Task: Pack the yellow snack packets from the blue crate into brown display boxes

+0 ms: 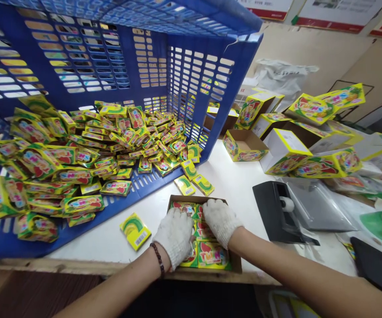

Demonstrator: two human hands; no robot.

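An open cardboard box (236, 261) sits at the table's near edge, lined with small yellow-green packs (213, 255) printed with watermelons and coloured letters. Both hands wear white knitted gloves. My left hand (175, 234) reaches over the box's left side, fingers bent down and close together against the packs. Inside the far right corner, my right hand (220, 221) is curled with its fingertips down on the packs. The gloves hide whatever is under the fingers. One loose pack (135, 231) lies left of the box, and several more loose packs (185, 185) lie just beyond it.
A blue plastic crate (215, 106), tipped on its side, holds a heap of packs at left. Display boxes (245, 145) are piled at back right. A black tape dispenser (273, 212), clear plastic bags (316, 207) and a green tape roll (381, 226) lie at right.
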